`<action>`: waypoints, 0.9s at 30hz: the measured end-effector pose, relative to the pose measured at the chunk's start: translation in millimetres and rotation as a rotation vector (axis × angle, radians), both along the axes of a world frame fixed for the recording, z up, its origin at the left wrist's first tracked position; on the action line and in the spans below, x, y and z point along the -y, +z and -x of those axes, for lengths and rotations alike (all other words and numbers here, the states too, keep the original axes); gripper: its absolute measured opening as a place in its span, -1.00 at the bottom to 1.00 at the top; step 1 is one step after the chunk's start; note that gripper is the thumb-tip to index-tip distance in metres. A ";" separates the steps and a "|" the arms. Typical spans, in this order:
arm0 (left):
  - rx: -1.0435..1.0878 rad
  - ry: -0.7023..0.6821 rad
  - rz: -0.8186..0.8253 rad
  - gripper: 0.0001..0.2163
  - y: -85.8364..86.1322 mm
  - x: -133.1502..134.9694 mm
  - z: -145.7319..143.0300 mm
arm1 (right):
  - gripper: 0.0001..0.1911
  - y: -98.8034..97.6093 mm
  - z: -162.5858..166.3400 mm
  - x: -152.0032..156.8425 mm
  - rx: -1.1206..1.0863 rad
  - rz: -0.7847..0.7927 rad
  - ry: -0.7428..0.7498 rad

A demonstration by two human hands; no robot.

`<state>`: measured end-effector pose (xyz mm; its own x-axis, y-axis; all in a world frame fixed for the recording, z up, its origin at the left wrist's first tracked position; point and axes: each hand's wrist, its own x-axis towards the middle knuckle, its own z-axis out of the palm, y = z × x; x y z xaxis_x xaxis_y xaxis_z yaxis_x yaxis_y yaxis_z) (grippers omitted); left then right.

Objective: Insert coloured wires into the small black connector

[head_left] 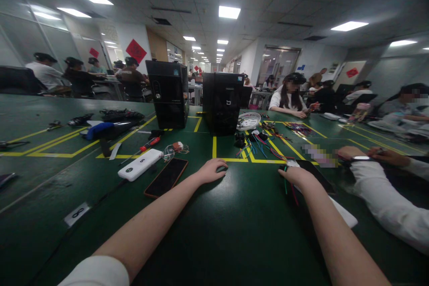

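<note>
My left hand rests on the green table with its fingers curled under; whether it holds anything is hidden. Just left of it lies a dark phone with an orange edge. My right hand is closed on a bundle of thin coloured wires, green and red strands showing below the fingers. A black flat device lies right behind that hand.
Two black computer towers stand ahead. A white power bank, red-handled screwdriver, white basket and loose wires lie about. A co-worker's white-sleeved arm reaches in from the right. Other people sit around.
</note>
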<state>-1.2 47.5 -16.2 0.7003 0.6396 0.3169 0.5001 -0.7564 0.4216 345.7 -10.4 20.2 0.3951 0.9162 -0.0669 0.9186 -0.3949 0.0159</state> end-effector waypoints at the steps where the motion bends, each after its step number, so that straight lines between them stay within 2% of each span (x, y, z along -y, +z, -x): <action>1: 0.003 -0.001 -0.002 -0.73 -0.1 0.0 0.0 | -0.45 1.5 3.7 1.2 0.014 0.029 -0.012; 4: 0.009 -0.002 -0.003 -0.73 -0.6 -0.4 0.3 | -0.40 6.7 21.1 4.1 0.062 0.015 0.036; 9: 0.014 0.006 0.010 -0.72 0.0 0.0 -0.2 | -0.56 5.6 72.8 5.4 -0.026 -0.112 0.364; 14: 0.060 0.045 0.018 -0.61 -2.1 -1.1 -1.9 | -0.54 -17.9 135.1 5.5 -0.254 -0.340 0.570; 17: 0.128 0.064 0.043 -0.59 -6.4 -4.7 -2.5 | -0.53 -34.5 161.6 1.1 -0.360 -0.469 0.630; 21: 0.197 0.130 0.098 -0.52 -11.2 -10.6 -2.2 | -0.53 -44.2 175.1 -11.0 -0.446 -0.522 0.758; 24: 0.229 0.202 0.138 -0.43 -12.7 -13.1 -1.9 | -0.53 -44.8 174.9 -19.7 -0.483 -0.524 0.806; 27: 0.235 0.223 0.153 -0.42 -12.8 -13.3 -2.0 | -0.56 -44.2 171.8 -23.3 -0.548 -0.531 0.841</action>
<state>0.8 60.8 -29.0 0.4575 0.8212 0.3412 0.5219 -0.5586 0.6446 173.8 12.9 -24.1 -0.3222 0.8411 0.4344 0.7275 0.5136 -0.4550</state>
